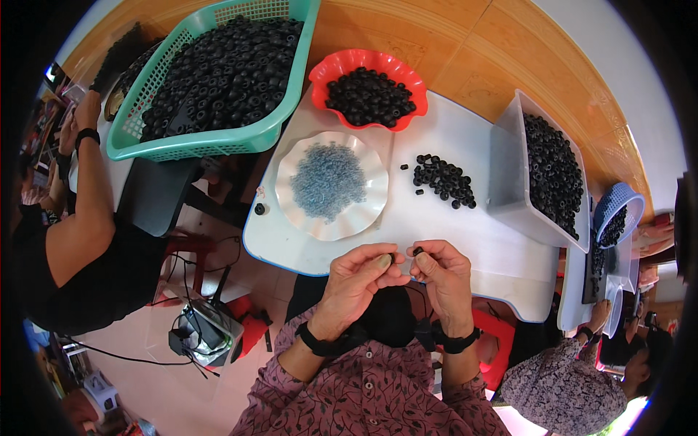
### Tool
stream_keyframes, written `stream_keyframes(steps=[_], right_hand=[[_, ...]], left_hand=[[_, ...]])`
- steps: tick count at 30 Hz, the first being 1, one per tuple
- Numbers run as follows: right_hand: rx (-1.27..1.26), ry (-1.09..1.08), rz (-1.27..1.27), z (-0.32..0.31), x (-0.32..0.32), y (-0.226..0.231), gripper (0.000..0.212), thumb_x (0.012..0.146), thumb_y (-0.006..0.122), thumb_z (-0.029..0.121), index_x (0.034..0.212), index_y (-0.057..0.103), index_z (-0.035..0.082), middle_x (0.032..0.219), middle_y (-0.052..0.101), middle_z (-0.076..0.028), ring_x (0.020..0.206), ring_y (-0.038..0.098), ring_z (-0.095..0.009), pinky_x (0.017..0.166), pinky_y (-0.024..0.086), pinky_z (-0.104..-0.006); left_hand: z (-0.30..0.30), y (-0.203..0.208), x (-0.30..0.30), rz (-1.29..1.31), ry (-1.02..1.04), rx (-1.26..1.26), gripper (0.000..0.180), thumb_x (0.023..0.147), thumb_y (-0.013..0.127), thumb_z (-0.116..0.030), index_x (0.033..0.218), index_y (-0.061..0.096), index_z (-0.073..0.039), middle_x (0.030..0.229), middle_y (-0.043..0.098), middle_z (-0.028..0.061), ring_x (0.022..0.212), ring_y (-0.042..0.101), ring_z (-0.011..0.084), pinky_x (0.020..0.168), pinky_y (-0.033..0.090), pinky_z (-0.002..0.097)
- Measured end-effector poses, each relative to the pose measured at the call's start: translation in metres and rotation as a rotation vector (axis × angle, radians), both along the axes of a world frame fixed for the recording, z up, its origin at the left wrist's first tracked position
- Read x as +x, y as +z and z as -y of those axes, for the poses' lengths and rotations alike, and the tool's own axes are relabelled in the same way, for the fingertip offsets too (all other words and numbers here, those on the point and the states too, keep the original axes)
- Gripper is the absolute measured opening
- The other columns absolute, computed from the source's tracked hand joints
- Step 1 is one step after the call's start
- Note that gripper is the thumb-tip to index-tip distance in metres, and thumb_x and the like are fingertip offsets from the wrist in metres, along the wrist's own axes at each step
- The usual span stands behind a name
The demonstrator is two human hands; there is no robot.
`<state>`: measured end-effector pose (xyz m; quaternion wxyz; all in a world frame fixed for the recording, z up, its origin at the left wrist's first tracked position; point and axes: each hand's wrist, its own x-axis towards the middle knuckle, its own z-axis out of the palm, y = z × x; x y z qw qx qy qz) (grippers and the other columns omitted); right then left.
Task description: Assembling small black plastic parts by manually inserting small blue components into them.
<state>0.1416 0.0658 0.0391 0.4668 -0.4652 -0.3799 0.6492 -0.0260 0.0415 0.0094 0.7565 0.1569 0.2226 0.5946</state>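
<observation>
Just over the table's near edge, my two hands are close together, fingertips almost meeting. Between thumb and fingers, my left hand pinches a small black piece, mostly hidden by the fingertips. A small black cylindrical piece is pinched by my right hand. Beyond them stands a white wavy-rimmed plate holding tiny clear bluish pieces. To its right, a loose pile of small black cylindrical pieces lies on the white table.
A red wavy bowl of black rounded pieces sits at the back. Black ring-like parts fill a green basket at far left and a clear bin at right. Co-workers sit on both sides; one person's arm shows at left.
</observation>
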Motion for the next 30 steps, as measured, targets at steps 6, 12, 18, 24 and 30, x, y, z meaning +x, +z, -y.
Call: stream_keyframes(steps=[6,12,18,24,30], right_hand=[[0.076,0.010,-0.142,0.007,-0.005,-0.001,0.017,0.086,0.065,-0.001,0.103,0.065,-0.001,0.091,0.065,-0.006,0.084,0.062,-0.012,0.073,0.049,-0.0230],[0.196,0.040,-0.136,0.011,-0.007,0.002,0.015,0.086,0.063,-0.005,0.100,0.065,-0.003,0.098,0.061,-0.008,0.096,0.062,-0.017,0.086,0.050,-0.0276],[0.214,0.041,-0.077,0.015,-0.011,0.008,0.014,0.087,0.062,-0.004,0.100,0.065,-0.003,0.098,0.059,-0.006,0.096,0.062,-0.016,0.086,0.050,-0.0274],[0.273,0.072,-0.033,0.016,-0.012,0.003,0.014,0.088,0.062,-0.003,0.102,0.064,-0.002,0.101,0.061,-0.006,0.093,0.060,-0.014,0.084,0.047,-0.0238],[0.245,0.011,0.028,0.020,-0.015,0.009,0.014,0.087,0.064,-0.002,0.101,0.063,-0.003,0.096,0.066,-0.009,0.080,0.061,-0.011,0.073,0.050,-0.0220]], left_hand=[[0.002,0.002,0.004,0.012,0.007,0.007,0.024,0.096,0.051,-0.005,0.117,0.059,0.003,0.106,0.063,0.0153,0.088,0.065,0.0166,0.087,0.057,0.0392],[0.005,0.007,0.004,0.057,-0.014,0.033,0.027,0.098,0.050,-0.008,0.121,0.056,0.004,0.110,0.062,0.0146,0.093,0.066,0.0191,0.089,0.056,0.0399],[0.009,0.007,0.004,0.060,-0.006,0.011,0.026,0.096,0.051,-0.006,0.120,0.057,0.004,0.104,0.064,0.0142,0.091,0.066,0.0188,0.086,0.057,0.0387],[0.011,-0.001,0.003,0.193,-0.048,-0.027,0.025,0.095,0.054,-0.006,0.117,0.059,0.004,0.099,0.065,0.0126,0.087,0.066,0.0178,0.082,0.059,0.0379],[0.012,-0.004,0.003,0.215,-0.052,-0.040,0.023,0.094,0.056,-0.006,0.114,0.060,0.003,0.097,0.065,0.0122,0.085,0.065,0.0170,0.081,0.059,0.0367]])
